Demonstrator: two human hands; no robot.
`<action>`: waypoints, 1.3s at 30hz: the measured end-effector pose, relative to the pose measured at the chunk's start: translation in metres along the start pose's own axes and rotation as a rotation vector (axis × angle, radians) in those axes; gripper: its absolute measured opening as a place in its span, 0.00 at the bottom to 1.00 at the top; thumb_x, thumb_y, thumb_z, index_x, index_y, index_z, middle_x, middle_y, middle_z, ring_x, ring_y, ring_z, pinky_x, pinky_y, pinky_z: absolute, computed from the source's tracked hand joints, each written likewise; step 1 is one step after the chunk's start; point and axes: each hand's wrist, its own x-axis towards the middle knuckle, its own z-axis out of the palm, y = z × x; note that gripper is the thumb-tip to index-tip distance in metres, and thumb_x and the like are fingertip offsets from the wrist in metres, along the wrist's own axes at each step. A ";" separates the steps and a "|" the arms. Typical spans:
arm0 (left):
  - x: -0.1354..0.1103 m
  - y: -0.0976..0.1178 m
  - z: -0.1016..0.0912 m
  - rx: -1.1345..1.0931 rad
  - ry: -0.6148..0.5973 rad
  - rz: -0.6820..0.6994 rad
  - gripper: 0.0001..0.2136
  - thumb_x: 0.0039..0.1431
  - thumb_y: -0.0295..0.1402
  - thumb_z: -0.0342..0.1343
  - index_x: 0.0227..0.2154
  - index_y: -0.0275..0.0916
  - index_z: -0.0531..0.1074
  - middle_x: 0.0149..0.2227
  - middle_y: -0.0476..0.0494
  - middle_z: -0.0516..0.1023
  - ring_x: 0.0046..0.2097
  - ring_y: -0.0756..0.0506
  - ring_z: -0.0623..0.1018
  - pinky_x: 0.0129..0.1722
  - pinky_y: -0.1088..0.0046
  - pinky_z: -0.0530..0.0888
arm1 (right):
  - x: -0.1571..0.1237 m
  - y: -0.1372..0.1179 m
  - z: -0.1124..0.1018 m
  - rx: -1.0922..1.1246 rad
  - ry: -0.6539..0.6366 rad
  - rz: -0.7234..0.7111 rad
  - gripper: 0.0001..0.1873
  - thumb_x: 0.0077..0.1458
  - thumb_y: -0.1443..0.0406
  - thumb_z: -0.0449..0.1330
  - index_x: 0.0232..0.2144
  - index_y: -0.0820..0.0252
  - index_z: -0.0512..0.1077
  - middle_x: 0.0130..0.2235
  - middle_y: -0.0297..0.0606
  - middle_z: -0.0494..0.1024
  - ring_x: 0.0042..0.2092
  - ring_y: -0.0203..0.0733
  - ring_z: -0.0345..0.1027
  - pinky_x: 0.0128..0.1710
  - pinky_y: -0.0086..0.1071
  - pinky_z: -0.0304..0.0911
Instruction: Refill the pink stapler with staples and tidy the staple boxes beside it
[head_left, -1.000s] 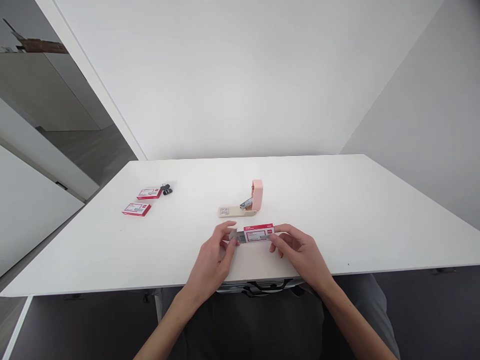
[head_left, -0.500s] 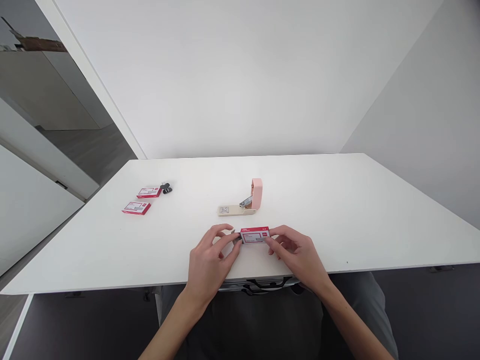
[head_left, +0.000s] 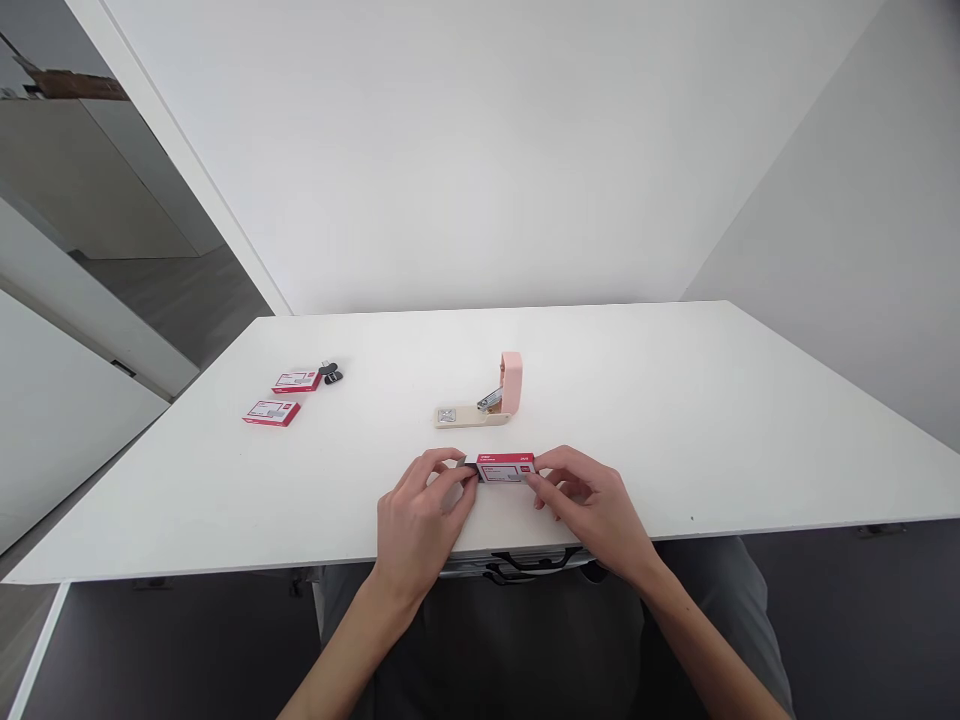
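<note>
A small red and white staple box [head_left: 506,468] lies near the front edge of the white table [head_left: 675,420]. My left hand [head_left: 424,515] pinches its left end, where a grey inner tray pokes out a little. The box's right end is gripped by the fingers of my right hand [head_left: 589,500]. Just behind the box stands a pink and beige stapler [head_left: 487,398], swung open with its pink top upright.
Two more red staple boxes [head_left: 271,412] [head_left: 297,381] lie at the table's far left, with a black binder clip [head_left: 331,374] beside them. A white wall runs behind the table. My lap is below the front edge.
The grey inner tray has slid most of the way back into the box's sleeve. Both hands and the box have drifted slightly left.
</note>
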 end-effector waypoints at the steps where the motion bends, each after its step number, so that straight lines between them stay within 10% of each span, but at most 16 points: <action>1: 0.000 0.001 0.000 -0.003 -0.001 -0.004 0.07 0.67 0.34 0.58 0.35 0.45 0.81 0.48 0.48 0.83 0.36 0.49 0.82 0.25 0.74 0.71 | 0.000 0.000 0.000 -0.004 -0.003 0.000 0.16 0.64 0.49 0.62 0.38 0.53 0.79 0.42 0.41 0.80 0.32 0.41 0.75 0.27 0.34 0.70; 29: 0.000 0.003 -0.001 -0.063 0.003 -0.084 0.05 0.65 0.35 0.61 0.33 0.45 0.80 0.47 0.48 0.82 0.40 0.47 0.82 0.27 0.73 0.71 | 0.000 0.004 -0.004 0.062 0.215 0.142 0.21 0.61 0.46 0.64 0.42 0.55 0.77 0.30 0.36 0.79 0.25 0.39 0.70 0.28 0.37 0.73; 39: 0.009 0.003 -0.019 -0.494 -0.203 -0.301 0.14 0.70 0.43 0.54 0.52 0.46 0.75 0.41 0.50 0.85 0.35 0.49 0.80 0.35 0.74 0.76 | 0.001 0.003 -0.012 0.193 0.038 0.111 0.16 0.63 0.50 0.64 0.41 0.55 0.78 0.34 0.38 0.79 0.32 0.41 0.72 0.27 0.33 0.69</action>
